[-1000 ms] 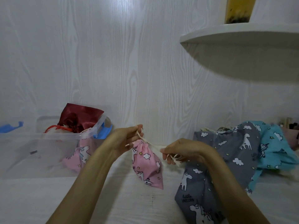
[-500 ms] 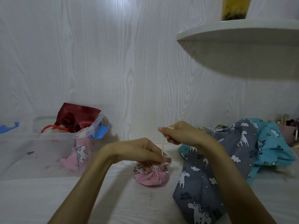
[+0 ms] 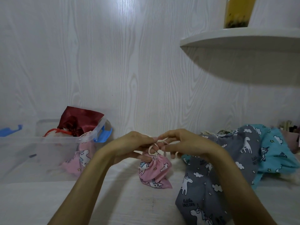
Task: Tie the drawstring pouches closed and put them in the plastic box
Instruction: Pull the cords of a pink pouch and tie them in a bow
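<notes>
Holding a small pink unicorn-print pouch (image 3: 154,171) by its gathered neck, two bare hands meet above a white tabletop (image 3: 113,202). The left hand (image 3: 134,146) has its fingers curled around the pouch's cream drawstring (image 3: 153,147), just above the neck. The right hand (image 3: 183,143) pinches the same cord, which loops between the fingertips of both hands. The pouch's bottom rests on the tabletop, directly below the hands. To the left of the pouch stands a clear plastic box (image 3: 48,151) with blue latches, holding a dark red satin pouch (image 3: 79,120) and another pink unicorn pouch (image 3: 79,159). Just right of the held pouch lies a grey unicorn-print bag (image 3: 227,168), with a turquoise one (image 3: 274,148) beyond it. Above and right of the pouch, a white shelf (image 3: 243,39) juts from the wood-grain wall
</notes>
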